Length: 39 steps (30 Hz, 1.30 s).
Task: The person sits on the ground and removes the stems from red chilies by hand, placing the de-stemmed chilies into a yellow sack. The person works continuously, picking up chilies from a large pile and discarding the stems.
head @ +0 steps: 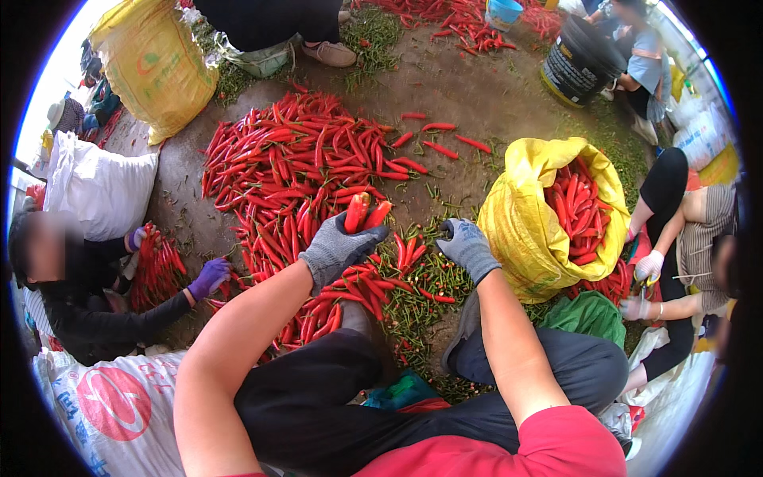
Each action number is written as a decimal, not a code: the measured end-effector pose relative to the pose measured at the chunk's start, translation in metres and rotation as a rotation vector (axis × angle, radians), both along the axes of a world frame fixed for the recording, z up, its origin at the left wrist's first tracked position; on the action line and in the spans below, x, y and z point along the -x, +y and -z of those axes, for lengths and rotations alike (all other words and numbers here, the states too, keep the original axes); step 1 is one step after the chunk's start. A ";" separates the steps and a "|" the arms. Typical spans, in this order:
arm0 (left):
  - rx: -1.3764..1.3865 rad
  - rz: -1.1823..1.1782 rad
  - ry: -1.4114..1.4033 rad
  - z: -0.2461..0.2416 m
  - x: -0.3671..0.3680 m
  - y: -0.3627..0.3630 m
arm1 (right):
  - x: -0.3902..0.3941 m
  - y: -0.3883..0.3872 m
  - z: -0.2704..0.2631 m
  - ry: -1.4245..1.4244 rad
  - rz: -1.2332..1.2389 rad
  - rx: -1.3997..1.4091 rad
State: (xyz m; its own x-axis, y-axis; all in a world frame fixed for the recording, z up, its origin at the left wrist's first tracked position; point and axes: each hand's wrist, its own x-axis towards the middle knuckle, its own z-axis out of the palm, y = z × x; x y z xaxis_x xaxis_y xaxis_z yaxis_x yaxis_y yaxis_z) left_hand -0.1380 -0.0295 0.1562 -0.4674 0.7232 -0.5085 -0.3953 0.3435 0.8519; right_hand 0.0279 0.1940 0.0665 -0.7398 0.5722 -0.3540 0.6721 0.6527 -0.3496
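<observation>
My left hand, in a grey work glove, grips several red chili peppers at the right edge of a large heap of red chilies. My right hand, gloved alike, hovers over cut green stems; its fingers are bent, and whether something small is between them cannot be told. A few loose chilies lie between the hands. Right of my right hand stands a yellow woven sack, its mouth rolled back, with red chilies inside.
A co-worker in purple gloves sits at the left, holding chilies. Another, in light gloves, holds scissors at the right. A green plastic bag lies below the yellow sack. Full sacks stand at left; a black bucket stands at upper right.
</observation>
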 end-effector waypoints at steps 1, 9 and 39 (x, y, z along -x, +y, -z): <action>0.022 -0.013 -0.017 0.002 0.001 -0.003 | 0.000 0.000 0.011 -0.004 -0.046 -0.002; 0.152 0.035 -0.006 0.019 -0.007 -0.017 | 0.054 -0.051 0.073 -0.107 -0.132 0.006; -0.130 -0.249 -0.148 0.031 -0.009 -0.009 | 0.013 -0.101 -0.061 0.746 0.393 1.047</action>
State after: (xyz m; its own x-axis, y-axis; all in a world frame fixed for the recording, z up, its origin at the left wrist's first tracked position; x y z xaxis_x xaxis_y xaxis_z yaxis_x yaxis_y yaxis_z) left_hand -0.1285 -0.0389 0.1252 -0.5664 0.6591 -0.4948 -0.5763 0.1124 0.8095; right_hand 0.0147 0.0927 0.1280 -0.7968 0.4997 -0.3398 0.1835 -0.3357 -0.9239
